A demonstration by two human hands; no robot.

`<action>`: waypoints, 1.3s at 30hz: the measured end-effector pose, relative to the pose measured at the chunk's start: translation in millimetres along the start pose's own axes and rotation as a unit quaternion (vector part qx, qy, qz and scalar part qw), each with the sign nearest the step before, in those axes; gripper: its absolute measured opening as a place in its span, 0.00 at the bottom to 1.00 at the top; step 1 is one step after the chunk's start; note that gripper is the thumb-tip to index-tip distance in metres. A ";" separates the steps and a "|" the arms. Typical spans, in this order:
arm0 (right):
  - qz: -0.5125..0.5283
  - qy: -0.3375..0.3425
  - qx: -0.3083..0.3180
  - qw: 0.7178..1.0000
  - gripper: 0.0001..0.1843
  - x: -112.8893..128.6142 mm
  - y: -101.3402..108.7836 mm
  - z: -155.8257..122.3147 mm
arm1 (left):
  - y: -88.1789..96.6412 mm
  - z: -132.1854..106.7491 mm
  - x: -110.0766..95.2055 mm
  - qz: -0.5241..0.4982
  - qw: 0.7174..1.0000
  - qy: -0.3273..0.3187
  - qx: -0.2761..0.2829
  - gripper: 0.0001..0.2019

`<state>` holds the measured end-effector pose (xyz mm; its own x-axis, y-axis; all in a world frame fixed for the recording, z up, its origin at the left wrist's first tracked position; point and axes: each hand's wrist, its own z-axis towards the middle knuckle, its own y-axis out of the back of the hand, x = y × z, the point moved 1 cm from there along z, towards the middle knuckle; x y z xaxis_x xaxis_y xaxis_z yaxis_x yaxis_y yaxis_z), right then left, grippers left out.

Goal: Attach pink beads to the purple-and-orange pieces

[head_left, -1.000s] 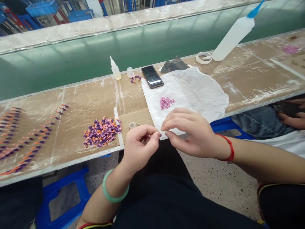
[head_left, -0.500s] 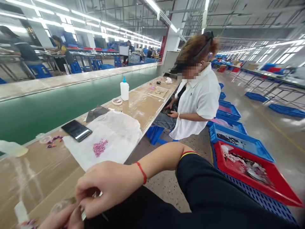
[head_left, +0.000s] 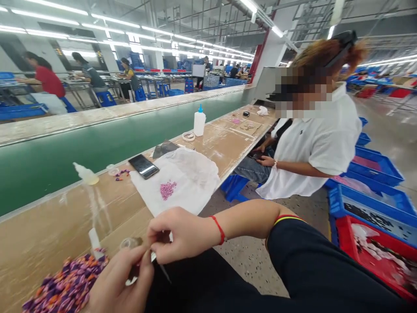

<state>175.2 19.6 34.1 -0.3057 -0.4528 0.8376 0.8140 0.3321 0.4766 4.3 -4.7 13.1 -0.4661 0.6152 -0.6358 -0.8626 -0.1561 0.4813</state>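
Observation:
My left hand and my right hand meet at their fingertips over my lap, by the table edge. Both pinch at something small and whitish, mostly covered by the fingers; its kind cannot be made out. A thin strand hangs just below the fingertips. Beside my left hand lies a heap of small purple, orange and pink fabric-like pieces. A white strip and a small clear round container sit behind the hands. Farther off, tiny pink-purple beads are piled on a white sheet.
A phone lies at the sheet's edge. Beyond stand a white bottle with a blue tip and a tape roll. A squeeze bottle lies left. A co-worker sits at right, near blue bins and a red bin.
My view has swung left, so the heap of colourful pieces now shows and everything sits farther right in the picture. Both hands stay together at the fingertips.

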 end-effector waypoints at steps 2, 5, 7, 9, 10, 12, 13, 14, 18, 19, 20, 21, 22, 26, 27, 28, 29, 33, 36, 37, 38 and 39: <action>-0.010 0.019 -0.001 1.000 0.06 -2.5 -2.4 2.7 | 1.6 3.0 -3.7 -0.029 1.000 -0.001 0.005 0.07; -0.025 0.062 0.004 0.998 0.05 -0.7 -3.5 8.2 | 6.6 4.2 -1.1 -0.048 0.999 0.020 -0.006 0.08; -0.008 0.074 0.016 0.997 0.03 3.9 -2.3 12.9 | 11.4 1.2 3.8 -0.061 0.997 0.045 -0.009 0.07; 0.024 0.058 0.037 0.997 0.03 8.9 0.3 19.1 | 17.0 -4.8 9.6 -0.086 0.993 0.077 -0.017 0.05; 0.040 0.046 0.049 0.997 0.03 11.0 1.6 22.7 | 19.8 -8.6 12.6 -0.108 0.989 0.098 -0.025 0.04; 0.065 0.027 0.074 0.995 0.05 13.4 3.7 30.4 | 24.8 -16.4 18.3 -0.167 0.974 0.149 -0.047 0.05; 0.071 0.019 0.087 0.994 0.05 13.7 4.1 34.1 | 26.8 -20.3 21.1 -0.200 0.962 0.177 -0.059 0.06; 0.071 0.012 0.100 0.992 0.06 13.4 3.9 37.5 | 28.4 -23.9 23.9 -0.232 0.949 0.202 -0.068 0.07; 0.043 0.002 0.146 0.988 0.06 6.2 -1.2 49.6 | 33.1 -35.9 36.4 -0.311 0.911 0.266 -0.055 0.04; 0.026 0.007 0.155 0.988 0.06 2.9 -2.7 52.9 | 33.9 -38.5 40.0 -0.321 0.904 0.278 -0.049 0.04; 0.000 0.016 0.161 0.987 0.06 -1.0 -4.1 56.7 | 34.5 -40.9 43.5 -0.331 0.897 0.291 -0.046 0.04; -0.033 0.028 0.168 0.985 0.06 -5.3 -5.3 61.0 | 34.9 -43.2 46.9 -0.339 0.889 0.304 -0.043 0.04; -0.070 0.039 0.179 0.981 0.06 -9.9 -6.5 65.6 | 34.8 -45.2 49.8 -0.348 0.882 0.316 -0.042 0.05; -0.197 0.049 0.248 0.947 0.05 -28.4 -12.9 85.8 | 31.3 -49.7 56.8 -0.379 0.852 0.360 -0.021 0.09; -0.215 0.045 0.266 0.939 0.06 -32.0 -15.2 90.6 | 30.1 -49.5 57.8 -0.384 0.847 0.366 -0.018 0.10; -0.230 0.042 0.282 0.931 0.06 -35.2 -17.6 95.0 | 28.9 -48.9 58.6 -0.389 0.844 0.369 -0.018 0.10; -0.244 0.038 0.297 0.923 0.07 -37.8 -20.2 98.9 | 27.8 -47.9 59.5 -0.390 0.842 0.372 -0.021 0.09; -0.276 0.026 0.342 0.898 0.10 -44.1 -28.3 108.9 | 24.9 -43.7 64.1 -0.379 0.844 0.378 -0.037 0.05; -0.289 0.021 0.359 0.888 0.11 -46.0 -30.6 111.9 | 22.9 -43.7 68.6 -0.360 0.855 0.372 -0.022 0.03; -0.292 0.020 0.361 0.886 0.11 -46.4 -30.7 112.5 | 22.2 -44.4 70.0 -0.355 0.858 0.371 -0.015 0.03; -0.295 0.019 0.361 0.884 0.11 -46.7 -30.8 113.0 | 21.5 -45.2 71.2 -0.352 0.859 0.371 -0.010 0.03; -0.297 0.019 0.363 0.883 0.11 -47.0 -30.9 113.4 | 20.9 -45.9 72.3 -0.350 0.860 0.372 -0.007 0.03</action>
<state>108.3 124.4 10.3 -0.5441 -0.7486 0.3789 -0.0194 0.4627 0.8863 -56.5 1.0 -50.5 0.1754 -0.1024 -0.9792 -0.9829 0.0383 -0.1801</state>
